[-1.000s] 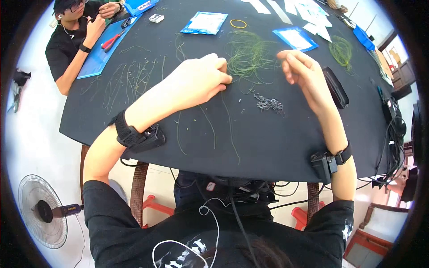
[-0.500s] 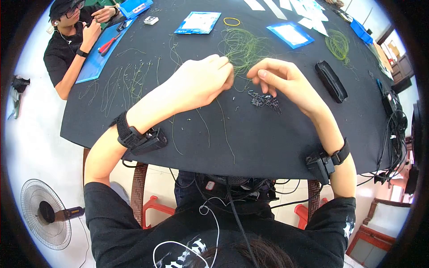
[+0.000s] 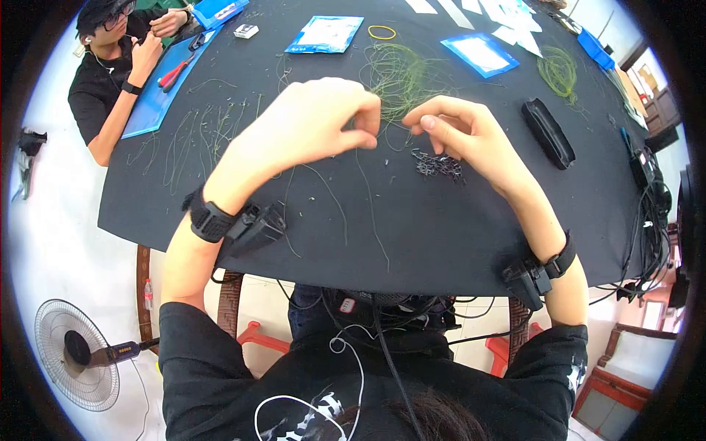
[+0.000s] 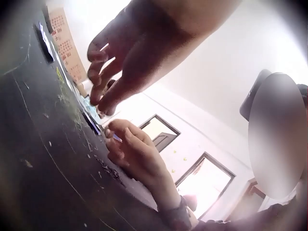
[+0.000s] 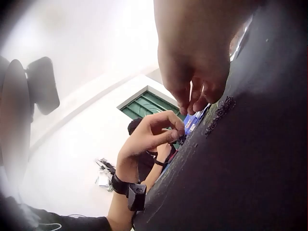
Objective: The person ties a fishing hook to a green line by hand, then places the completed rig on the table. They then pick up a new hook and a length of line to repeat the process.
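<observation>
- Carton [image 4: 67, 43]: red characters in rows, apparently Chinese; too blurred to read.
- White-and-blue packet [image 3: 324, 34] on bench [image 3: 456, 235]: print too small to read.
- Bottle [image 3: 148, 295]: red label, not legible.

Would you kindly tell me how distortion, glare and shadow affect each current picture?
Head: fisheye-like distortion towards the rim, corners black; left wrist: glare bleaches the lower window, near left hand in shadow; right wrist: near right hand dark against bright white surroundings.
</observation>
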{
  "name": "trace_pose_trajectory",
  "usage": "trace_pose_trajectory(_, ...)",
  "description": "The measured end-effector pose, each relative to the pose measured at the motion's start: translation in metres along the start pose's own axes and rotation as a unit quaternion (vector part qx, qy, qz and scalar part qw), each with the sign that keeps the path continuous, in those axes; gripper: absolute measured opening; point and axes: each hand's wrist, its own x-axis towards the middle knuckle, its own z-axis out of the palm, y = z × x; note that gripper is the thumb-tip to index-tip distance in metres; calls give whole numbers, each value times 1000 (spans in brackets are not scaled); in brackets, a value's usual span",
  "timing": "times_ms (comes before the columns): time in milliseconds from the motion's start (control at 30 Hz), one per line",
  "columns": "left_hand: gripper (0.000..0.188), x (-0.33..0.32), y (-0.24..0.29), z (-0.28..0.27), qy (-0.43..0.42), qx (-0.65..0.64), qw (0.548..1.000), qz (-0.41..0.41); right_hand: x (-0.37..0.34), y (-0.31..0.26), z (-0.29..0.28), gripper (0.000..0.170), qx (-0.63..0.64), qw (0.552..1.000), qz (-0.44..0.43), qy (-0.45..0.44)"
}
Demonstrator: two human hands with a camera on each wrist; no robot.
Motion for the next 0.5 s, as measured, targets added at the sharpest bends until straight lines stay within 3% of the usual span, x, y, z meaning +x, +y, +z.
trace_pose_trajectory(200, 15, 5, 3, 14, 29, 60, 998, -3, 0, 1, -1, 23, 8, 1000, 24, 9)
trace_pose_trajectory(300, 14, 5, 5, 15, -20, 66, 997, -28, -1, 1, 0, 23, 14, 1000, 18, 15)
trace_pose_trajectory(500, 13, 5, 4, 30, 12, 125, 992, -21, 0, 1, 0, 22, 15, 1000, 18, 13)
